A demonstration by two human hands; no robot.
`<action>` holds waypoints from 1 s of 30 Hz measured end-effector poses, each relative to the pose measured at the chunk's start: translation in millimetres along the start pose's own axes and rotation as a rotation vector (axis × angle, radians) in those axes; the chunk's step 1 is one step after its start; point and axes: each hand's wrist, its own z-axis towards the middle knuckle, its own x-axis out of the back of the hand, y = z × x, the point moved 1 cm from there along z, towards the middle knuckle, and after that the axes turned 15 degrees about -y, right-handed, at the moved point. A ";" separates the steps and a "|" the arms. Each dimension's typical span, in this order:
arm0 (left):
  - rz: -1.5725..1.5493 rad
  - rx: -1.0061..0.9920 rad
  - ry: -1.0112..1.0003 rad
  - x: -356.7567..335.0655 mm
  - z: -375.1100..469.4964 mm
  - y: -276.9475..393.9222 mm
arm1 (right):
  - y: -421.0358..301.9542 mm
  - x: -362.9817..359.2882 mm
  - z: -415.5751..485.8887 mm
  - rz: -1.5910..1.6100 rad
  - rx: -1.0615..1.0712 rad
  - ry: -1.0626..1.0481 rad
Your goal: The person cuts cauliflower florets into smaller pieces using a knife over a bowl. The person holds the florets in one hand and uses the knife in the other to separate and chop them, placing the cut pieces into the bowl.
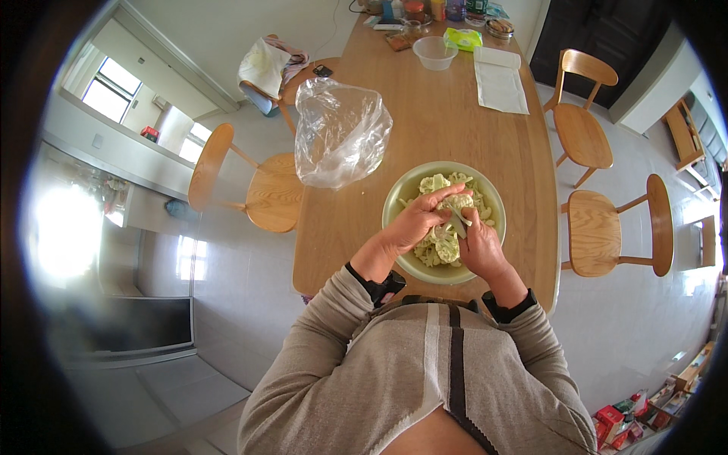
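A light green bowl (392, 213) holds many cauliflower florets (441, 250) near the table's front edge. Over it, my left hand (418, 219) is closed around a cauliflower piece (458, 202), with the fingers behind it. My right hand (479, 242) is at the same piece from the right, its thumb and fingers at the pale stem. A flat grey-green thing, perhaps a knife blade, shows between the two hands; its handle is hidden, so I cannot tell what it is. Both hands are above the florets, inside the bowl's outline.
A clear plastic bag (341, 136) lies at the wooden table's (421, 131) left edge. Farther back are a translucent plastic bowl (435, 54), a green wipes pack (463, 38), a white paper roll (500, 82) and several jars. Wooden chairs (594, 233) stand on both sides.
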 end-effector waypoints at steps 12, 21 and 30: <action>-0.248 -0.092 -0.124 -3.5 2.3 -2.1 | 3.1 -1.9 2.2 0.155 0.054 -0.005; 0.210 0.015 -0.038 0.2 3.2 -8.9 | 2.8 -0.7 2.6 0.094 0.035 0.016; 0.011 -0.042 -0.089 9.7 -0.9 -11.7 | 2.2 -0.7 5.2 0.784 -0.031 -0.026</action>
